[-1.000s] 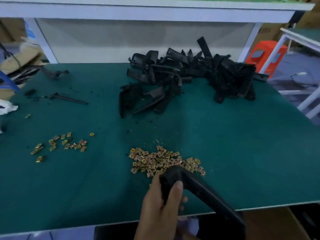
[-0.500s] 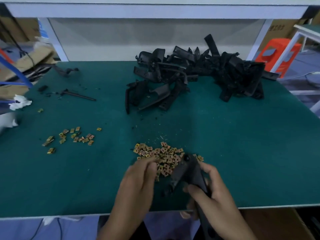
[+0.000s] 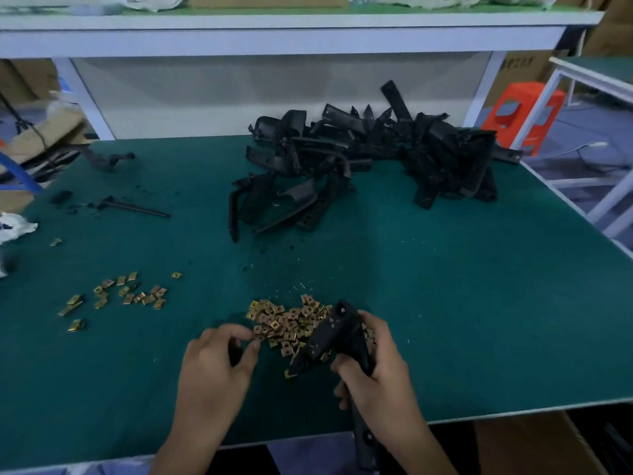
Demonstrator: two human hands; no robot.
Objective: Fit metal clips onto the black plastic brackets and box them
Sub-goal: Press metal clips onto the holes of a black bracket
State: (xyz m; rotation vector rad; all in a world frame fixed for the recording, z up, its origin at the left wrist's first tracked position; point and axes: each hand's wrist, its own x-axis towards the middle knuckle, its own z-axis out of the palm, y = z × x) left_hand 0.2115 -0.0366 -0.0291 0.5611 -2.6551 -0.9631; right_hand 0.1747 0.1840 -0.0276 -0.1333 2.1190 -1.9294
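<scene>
Green-topped workbench, white shelf above it, orange plastic stool at right, crumpled white rag at left edge

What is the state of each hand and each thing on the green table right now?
left hand: fingertips pinched at the edge of the clip pile; whether it holds a clip is not clear.
right hand: grips the held bracket.
held bracket: lifted over the clip pile, tilted.
clip pile: loose on the table.
scattered clips: loose, spread at left.
bracket heap: tangled, at the table's back.

R hand round black bracket above clip pile; L hand, fingers curled, at pile's L edge
</scene>
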